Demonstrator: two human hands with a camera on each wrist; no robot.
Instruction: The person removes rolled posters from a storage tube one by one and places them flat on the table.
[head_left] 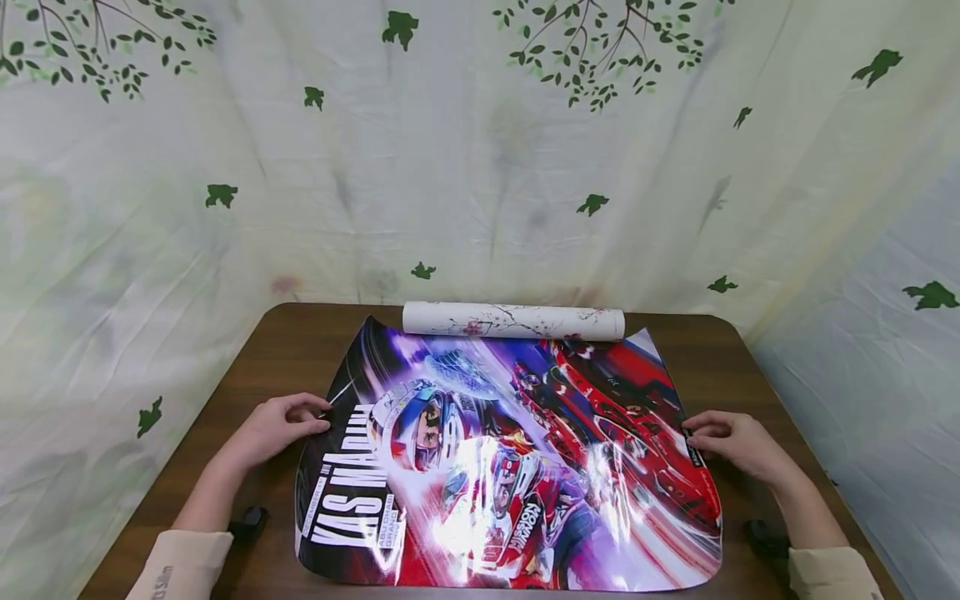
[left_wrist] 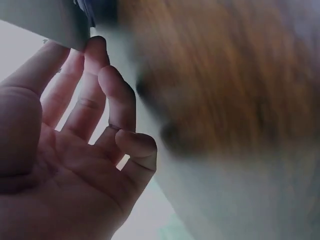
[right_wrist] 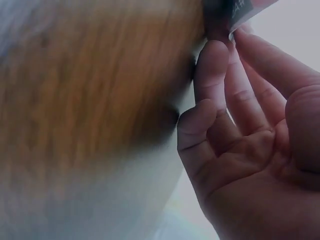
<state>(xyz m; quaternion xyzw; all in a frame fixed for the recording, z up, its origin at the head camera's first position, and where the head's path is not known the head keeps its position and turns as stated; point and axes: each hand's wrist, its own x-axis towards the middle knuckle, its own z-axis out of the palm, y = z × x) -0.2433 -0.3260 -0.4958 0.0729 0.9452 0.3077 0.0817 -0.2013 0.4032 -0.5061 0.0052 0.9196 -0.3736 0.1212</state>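
Observation:
A glossy poster (head_left: 517, 467) with a racing driver, a helmet and red race cars lies spread over the table, its sides curving upward. My left hand (head_left: 273, 429) pinches its left edge between thumb and fingertips. On the opposite side, my right hand (head_left: 738, 446) pinches the right edge the same way. The left wrist view shows the poster's pale underside above the left hand (left_wrist: 75, 130). In the right wrist view, a dark printed corner of the sheet sits between the thumb and fingers of the right hand (right_wrist: 245, 135).
A white roll (head_left: 513, 321) printed with blossom branches lies along the poster's far edge. Beneath is a brown wooden table (head_left: 300, 342) with rounded corners. A leaf-patterned curtain (head_left: 480, 167) hangs behind and at the sides.

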